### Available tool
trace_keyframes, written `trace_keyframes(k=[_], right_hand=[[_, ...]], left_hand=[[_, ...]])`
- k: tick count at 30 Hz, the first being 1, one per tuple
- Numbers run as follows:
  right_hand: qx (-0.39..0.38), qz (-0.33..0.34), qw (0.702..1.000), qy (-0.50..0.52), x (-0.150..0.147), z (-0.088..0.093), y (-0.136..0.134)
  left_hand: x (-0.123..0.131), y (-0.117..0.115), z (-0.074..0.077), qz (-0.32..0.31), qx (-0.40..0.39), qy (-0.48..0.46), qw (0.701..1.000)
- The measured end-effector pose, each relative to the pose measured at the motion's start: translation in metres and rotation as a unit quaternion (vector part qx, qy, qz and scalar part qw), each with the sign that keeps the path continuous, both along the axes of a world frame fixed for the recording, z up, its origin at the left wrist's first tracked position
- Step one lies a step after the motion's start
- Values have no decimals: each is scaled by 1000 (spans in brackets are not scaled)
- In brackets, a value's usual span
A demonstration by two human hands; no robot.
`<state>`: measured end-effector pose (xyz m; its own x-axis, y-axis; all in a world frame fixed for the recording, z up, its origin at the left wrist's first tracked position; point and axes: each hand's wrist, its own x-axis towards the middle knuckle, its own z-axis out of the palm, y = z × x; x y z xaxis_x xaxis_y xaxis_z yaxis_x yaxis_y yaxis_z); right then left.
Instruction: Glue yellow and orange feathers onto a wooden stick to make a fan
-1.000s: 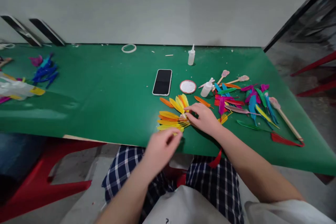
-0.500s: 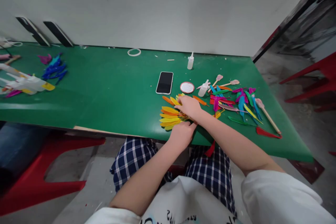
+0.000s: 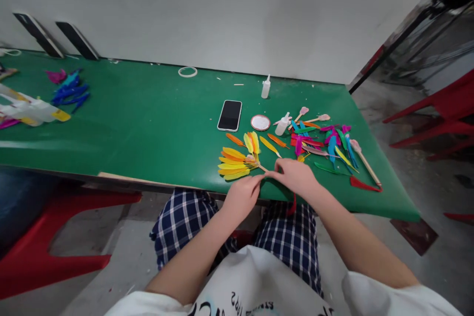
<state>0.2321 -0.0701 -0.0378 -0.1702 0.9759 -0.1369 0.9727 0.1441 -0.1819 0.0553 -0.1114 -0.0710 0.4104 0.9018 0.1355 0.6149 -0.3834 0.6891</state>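
Observation:
At the front edge of the table lies a feather fan point(image 3: 234, 164), with yellow and orange feathers spread around the pale head of a thin wooden stick. My right hand point(image 3: 296, 176) is closed, its fingertips pinching the stick handle. My left hand point(image 3: 242, 195) is closed too, its thumb and finger meeting the handle close under the feathers. A red tassel point(image 3: 292, 205) hangs below the right hand. Beside the fan lie a loose yellow feather point(image 3: 270, 146) and loose orange feathers point(image 3: 278, 141). A round white lid-like dish point(image 3: 260, 122) and a small glue bottle point(image 3: 283, 124) are just beyond.
A phone point(image 3: 229, 115) lies behind the fan, and another small bottle point(image 3: 265, 87) stands near the wall. Coloured feathers point(image 3: 331, 144) and a stick with a red tassel point(image 3: 366, 163) are on the right. Several white bottles point(image 3: 35, 110) and blue feathers point(image 3: 70, 94) are far left.
My right hand has moved off the fan's feathers, down and right onto the stick handle. The fan's head now shows. My left hand has shifted slightly left and down.

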Motion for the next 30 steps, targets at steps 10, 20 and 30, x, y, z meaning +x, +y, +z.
trace_keyframes(k=[10, 20, 30], right_hand=[[161, 98, 981, 33, -44, -9, -29], [69, -27, 873, 483, -55, 12, -3], [-42, -86, 583, 807, -65, 28, 77]], left_hand=[[0, -17, 4, 272, -294, -500, 768], [0, 35, 45, 253, -208, -587, 740], [8, 103, 50, 94, -246, -488, 832]])
